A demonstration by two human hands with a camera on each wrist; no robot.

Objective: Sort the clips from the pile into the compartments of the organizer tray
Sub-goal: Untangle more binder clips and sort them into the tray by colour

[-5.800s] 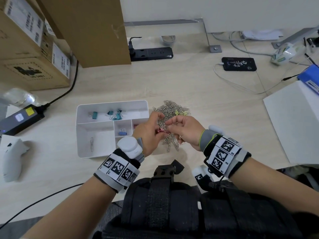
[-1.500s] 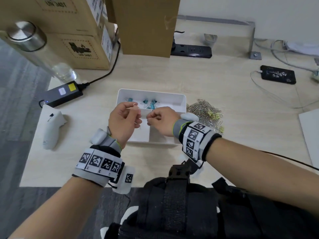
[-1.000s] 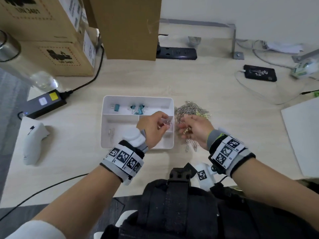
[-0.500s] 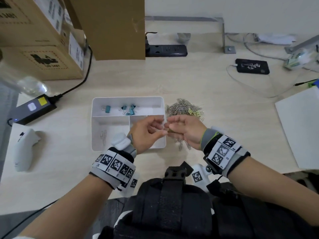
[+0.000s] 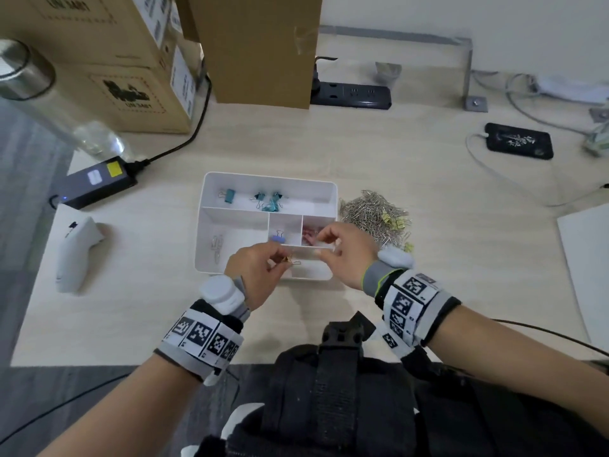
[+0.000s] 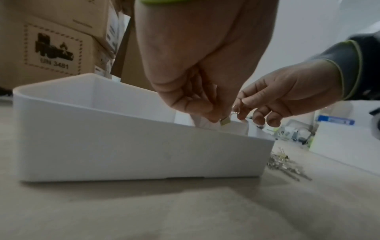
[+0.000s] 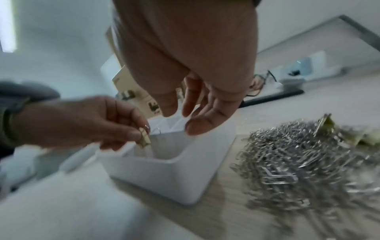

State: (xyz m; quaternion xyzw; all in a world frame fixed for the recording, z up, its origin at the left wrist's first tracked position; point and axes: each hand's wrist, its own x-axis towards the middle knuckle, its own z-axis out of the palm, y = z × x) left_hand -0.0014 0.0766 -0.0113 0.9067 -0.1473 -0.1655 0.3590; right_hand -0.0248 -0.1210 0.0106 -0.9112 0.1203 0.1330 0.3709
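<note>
The white organizer tray sits mid-table. Its back compartment holds teal binder clips. The left one holds silver paper clips, the small middle ones a blue clip and pink clips. My left hand pinches a small yellow binder clip just above the tray's front compartment; in the right wrist view the yellow binder clip hangs over the rim. My right hand hovers beside it over the tray with loose, parted fingers holding nothing. The pile of silver paper clips with several yellow binder clips lies right of the tray.
Cardboard boxes and a black power strip stand at the back. A power adapter and a white controller lie left of the tray. A phone and a white board are on the right.
Both hands have come left from the pile's edge to the tray's front. The left hand now holds the yellow clip alone, and the right hand has parted from it with fingers spread.
</note>
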